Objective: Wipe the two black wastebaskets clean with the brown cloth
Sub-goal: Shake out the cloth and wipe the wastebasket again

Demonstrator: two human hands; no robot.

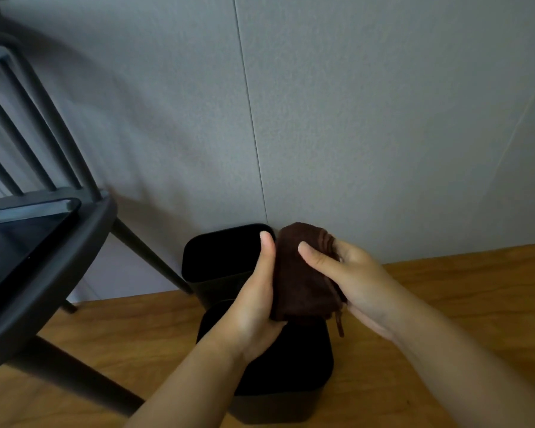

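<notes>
Brown cloth (303, 273) held up over the two wastebaskets, long axis running from the near wastebasket toward the wall.

Dark chair (44, 248) is off left of the far wastebasket (217, 257); left hand (257, 301) and right hand (346, 279) both curl round the folded cloth, right above the near wastebasket (297, 366) on the wood floor (445, 304).

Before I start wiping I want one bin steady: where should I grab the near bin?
Probably the near bin's top rim on its left side, coming from above with the left hand. It stands upright and open-topped, so the rim offers an edge to curl fingers over. The right hand could keep the cloth, which both hands now hold.
</notes>
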